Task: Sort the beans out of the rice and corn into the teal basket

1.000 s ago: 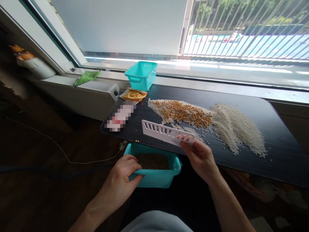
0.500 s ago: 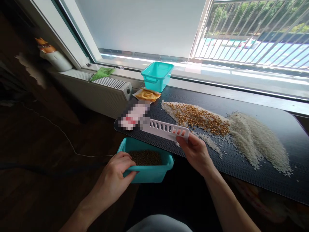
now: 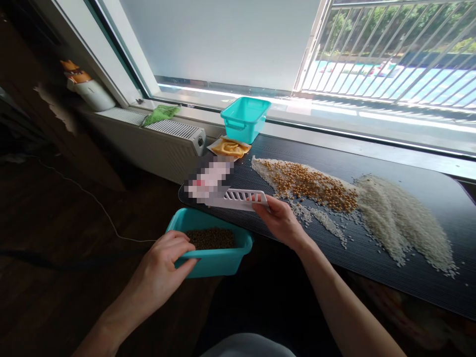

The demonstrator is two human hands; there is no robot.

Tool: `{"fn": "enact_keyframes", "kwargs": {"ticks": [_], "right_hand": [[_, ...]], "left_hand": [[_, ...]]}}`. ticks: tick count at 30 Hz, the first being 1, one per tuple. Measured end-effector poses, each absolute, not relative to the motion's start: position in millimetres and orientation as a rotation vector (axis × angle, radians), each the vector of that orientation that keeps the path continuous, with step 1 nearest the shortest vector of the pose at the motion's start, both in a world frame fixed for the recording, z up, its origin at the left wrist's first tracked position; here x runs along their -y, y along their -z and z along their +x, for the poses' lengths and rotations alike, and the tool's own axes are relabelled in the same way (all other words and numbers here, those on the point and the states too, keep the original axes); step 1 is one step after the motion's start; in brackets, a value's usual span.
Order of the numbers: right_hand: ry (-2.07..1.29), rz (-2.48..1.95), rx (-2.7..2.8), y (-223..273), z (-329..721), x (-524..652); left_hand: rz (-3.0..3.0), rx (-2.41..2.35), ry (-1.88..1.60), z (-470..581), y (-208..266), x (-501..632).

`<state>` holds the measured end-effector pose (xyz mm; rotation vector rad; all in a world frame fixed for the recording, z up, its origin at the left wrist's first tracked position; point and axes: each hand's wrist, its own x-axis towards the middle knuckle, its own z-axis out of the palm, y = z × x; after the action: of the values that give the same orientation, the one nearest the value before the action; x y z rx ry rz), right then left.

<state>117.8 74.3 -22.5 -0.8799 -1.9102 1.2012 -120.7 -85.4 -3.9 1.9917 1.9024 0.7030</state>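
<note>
My left hand [image 3: 169, 263] grips the near rim of a turquoise plastic bin [image 3: 219, 263], which is held below the table's front edge. Small brownish beans or grains [image 3: 210, 238] cover the bin's floor. My right hand [image 3: 278, 220] pinches one end of a white slotted plastic strip [image 3: 238, 202], held just over the table edge. The strip's far end reaches a blurred-out pinkish-white item [image 3: 210, 178] at the table's left end. To the right of the strip, yellow soybeans [image 3: 308, 183] lie over a spread of white rice [image 3: 401, 213] on the dark table.
A second turquoise bin [image 3: 245, 121] stands at the back by the window. Before it lies a packet with a yellow picture [image 3: 231, 147]. Left of the table is a radiator [image 3: 174, 144] bearing a green cloth [image 3: 160, 114] and a white jar with an orange top [image 3: 89, 89].
The bin in my left hand has moved left. My right hand has carried the slotted strip left, towards the blurred item. The grains on the table look the same.
</note>
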Motion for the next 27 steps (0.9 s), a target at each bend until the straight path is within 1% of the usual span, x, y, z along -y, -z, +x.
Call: {"fn": "enact_keyframes", "kwargs": {"ticks": [4, 6, 9, 12, 19, 27], "right_hand": [[-1.214, -0.924, 1.955, 10.3, 145.8, -58.7], [-1.096, -1.01, 1.824, 6.1, 169.3, -50.8], [-0.834, -1.218, 1.608, 2.7, 207.0, -40.5], [-0.695, -1.35, 1.523, -0.4, 233.6, -31.6], [-0.704, -1.373, 1.581, -5.3, 242.0, -20.7], [-0.794, -1.292, 1.645, 0.6, 235.9, -18.5]], "left_hand": [[1.968, -1.896, -0.734, -115.5, 2.5, 90.2], [1.958, -1.857, -0.736, -107.5, 1.4, 92.7], [1.955, -1.75, -0.707, -90.8, -0.1, 93.8], [1.946, -1.634, -0.708, -71.7, -0.7, 90.7], [1.91, -1.515, -0.652, -38.1, -1.0, 80.8], [1.947, -1.504, -0.632, -34.0, 0.4, 78.6]]}}
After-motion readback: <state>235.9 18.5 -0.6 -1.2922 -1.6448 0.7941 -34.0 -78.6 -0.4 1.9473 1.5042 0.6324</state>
